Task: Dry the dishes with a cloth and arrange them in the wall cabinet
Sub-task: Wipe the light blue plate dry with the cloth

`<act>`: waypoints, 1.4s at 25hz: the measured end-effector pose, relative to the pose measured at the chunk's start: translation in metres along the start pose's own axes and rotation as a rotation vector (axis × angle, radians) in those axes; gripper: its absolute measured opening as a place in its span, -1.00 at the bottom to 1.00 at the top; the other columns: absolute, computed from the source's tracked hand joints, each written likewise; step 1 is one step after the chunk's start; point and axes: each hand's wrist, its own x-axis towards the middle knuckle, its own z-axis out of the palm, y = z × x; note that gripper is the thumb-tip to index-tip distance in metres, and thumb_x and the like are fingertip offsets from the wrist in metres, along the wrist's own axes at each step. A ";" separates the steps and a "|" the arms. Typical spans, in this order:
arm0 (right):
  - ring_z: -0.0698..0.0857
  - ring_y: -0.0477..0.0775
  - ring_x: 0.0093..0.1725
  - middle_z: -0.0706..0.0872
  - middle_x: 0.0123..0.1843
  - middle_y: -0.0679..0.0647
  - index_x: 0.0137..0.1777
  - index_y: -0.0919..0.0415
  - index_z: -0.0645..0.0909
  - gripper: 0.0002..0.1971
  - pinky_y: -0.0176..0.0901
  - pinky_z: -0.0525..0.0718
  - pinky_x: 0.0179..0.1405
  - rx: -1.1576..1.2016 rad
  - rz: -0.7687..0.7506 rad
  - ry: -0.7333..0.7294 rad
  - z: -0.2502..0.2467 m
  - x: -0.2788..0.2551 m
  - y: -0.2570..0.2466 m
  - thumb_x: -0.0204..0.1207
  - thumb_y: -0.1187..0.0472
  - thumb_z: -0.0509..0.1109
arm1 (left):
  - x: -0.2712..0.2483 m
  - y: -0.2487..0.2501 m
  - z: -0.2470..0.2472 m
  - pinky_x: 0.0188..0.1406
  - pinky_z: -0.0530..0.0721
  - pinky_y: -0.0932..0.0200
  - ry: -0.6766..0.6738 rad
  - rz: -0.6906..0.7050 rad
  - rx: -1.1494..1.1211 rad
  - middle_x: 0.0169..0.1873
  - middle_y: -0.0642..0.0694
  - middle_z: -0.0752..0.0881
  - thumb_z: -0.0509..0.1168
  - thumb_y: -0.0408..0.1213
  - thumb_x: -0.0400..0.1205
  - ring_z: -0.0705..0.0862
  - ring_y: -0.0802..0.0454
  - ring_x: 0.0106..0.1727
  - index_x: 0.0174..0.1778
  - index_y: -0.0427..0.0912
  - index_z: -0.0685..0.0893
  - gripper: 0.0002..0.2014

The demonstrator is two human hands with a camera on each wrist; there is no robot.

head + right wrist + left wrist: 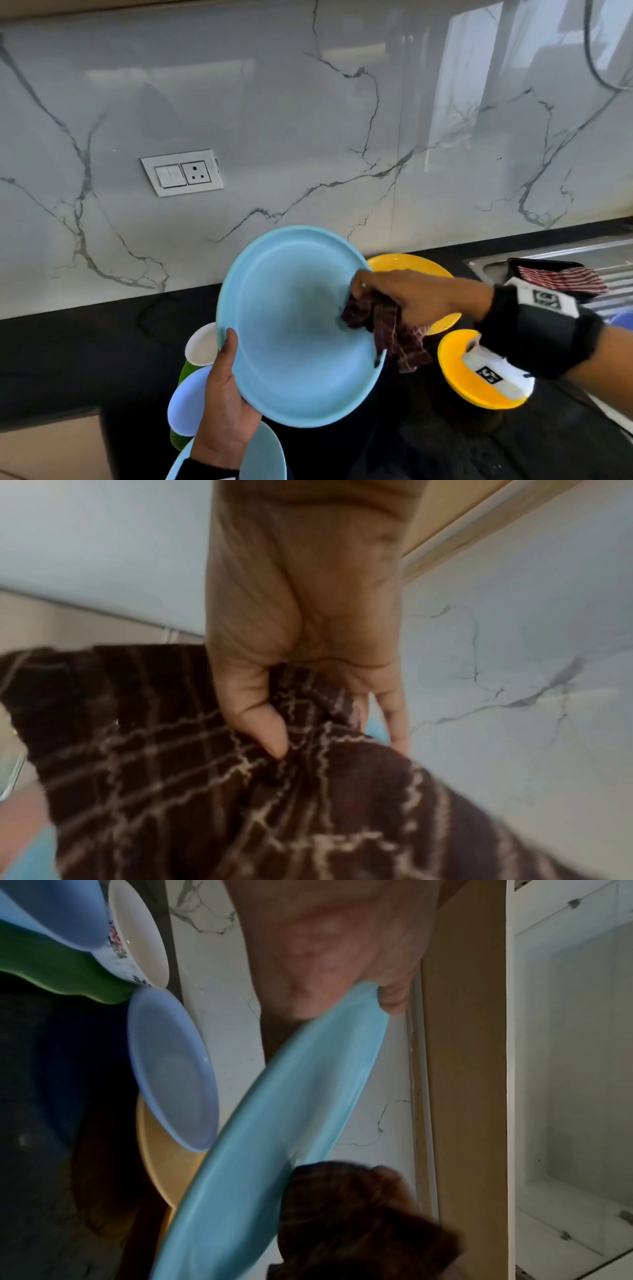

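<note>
Far left on the counter (68,359), my waiting pile: a white bowl (200,344), something green (186,371) under it, a pale blue bowl (186,401) in front, and another blue dish (263,455) at the bottom edge. None of these is in hand, so I judge they are yet to be dried.

Now my left hand (226,401): thumb curled over the near rim, fingers behind, clamped on the plate (294,329). I hold that light blue plate tilted up off the counter, face toward me.

Across its right side comes my right hand (407,298), fingers bunched tight around the cloth (380,325), a dark checked one. I press it against the plate's inner face near the right rim, the loose end hanging over the edge. Wiping is the step in hand.

Further right, 2 yellow dishes on the counter: 1 behind my wrist (411,265), 1 nearer (455,373). Past them a striped rag (561,279) lies in a dark tray by the sink (555,255).

The head view shows no cabinet; the left wrist view catches a pale wooden underside above, probably it. I see nothing put away, so I would call this early: 1 plate mid-dry, the rest to go.
</note>
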 end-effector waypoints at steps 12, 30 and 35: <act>0.36 0.18 0.27 0.45 0.34 0.18 0.54 0.16 0.39 -0.24 0.12 0.60 0.21 -0.052 0.179 0.653 0.072 0.018 -0.010 0.35 -0.18 0.27 | -0.006 -0.015 0.011 -0.16 0.81 -0.05 -0.025 -0.053 -0.086 0.21 -0.24 0.76 0.78 0.10 -0.13 0.78 -0.18 0.14 0.11 -0.13 0.84 -0.15; 0.08 0.20 0.68 0.27 0.60 0.11 0.70 0.06 0.17 -0.12 0.26 -0.02 0.67 -0.150 -0.472 0.369 0.134 0.023 -0.074 0.47 -0.08 0.53 | -0.008 -0.008 0.000 0.55 0.32 -0.27 -0.091 -0.166 -0.151 0.37 -0.37 0.62 0.25 0.37 0.55 0.57 -0.24 0.44 0.42 -0.41 0.57 -0.13; 0.09 0.21 0.68 0.25 0.56 0.12 0.64 -0.03 0.35 -0.41 0.29 -0.07 0.67 -0.334 -0.589 0.344 0.130 0.014 -0.055 0.62 -0.02 0.36 | -0.016 -0.017 -0.008 0.61 0.13 -0.26 -0.224 -0.214 -0.129 0.48 -0.46 0.47 -0.01 0.41 0.65 0.40 -0.34 0.55 0.56 -0.51 0.31 -0.03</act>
